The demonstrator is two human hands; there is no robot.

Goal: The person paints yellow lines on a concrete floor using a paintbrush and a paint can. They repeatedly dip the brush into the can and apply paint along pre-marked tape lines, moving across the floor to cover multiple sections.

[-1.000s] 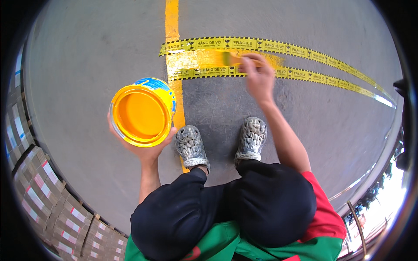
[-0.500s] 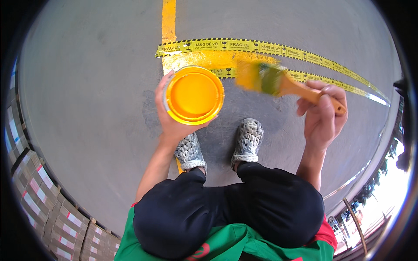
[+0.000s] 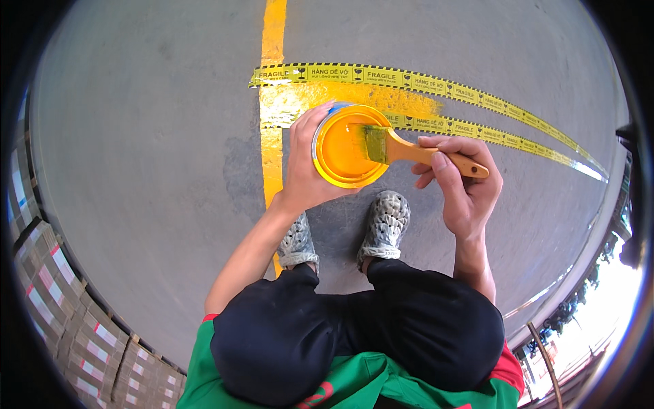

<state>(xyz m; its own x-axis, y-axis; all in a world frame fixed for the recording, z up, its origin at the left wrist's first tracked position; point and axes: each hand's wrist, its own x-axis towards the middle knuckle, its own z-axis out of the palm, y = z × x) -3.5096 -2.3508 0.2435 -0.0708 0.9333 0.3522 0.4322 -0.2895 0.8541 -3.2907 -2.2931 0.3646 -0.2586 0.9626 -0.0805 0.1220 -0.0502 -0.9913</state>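
My left hand (image 3: 304,160) is wrapped round the side of an open can of yellow paint (image 3: 338,155), held above the floor in front of my feet. Pinched by its wooden handle, a flat paintbrush (image 3: 409,150) sits in my right hand (image 3: 470,184). The brush's bristles reach inside the can's rim, their tips at the yellow paint. Beyond the can, wet-looking yellow paint (image 3: 361,97) covers a strip of floor between two lengths of yellow-and-black printed tape (image 3: 436,85). The can hides part of the nearer tape.
A yellow line (image 3: 272,34) runs along the grey concrete floor (image 3: 150,136), crossing the left end of the painted strip. My patterned clogs (image 3: 385,221) stand just behind the can. Stacked cartons (image 3: 88,341) line the lower left. A thin pole (image 3: 545,361) shows at lower right.
The brush has moved left from over the tape and its bristles are now inside the can. The can has shifted to the right in my left hand.
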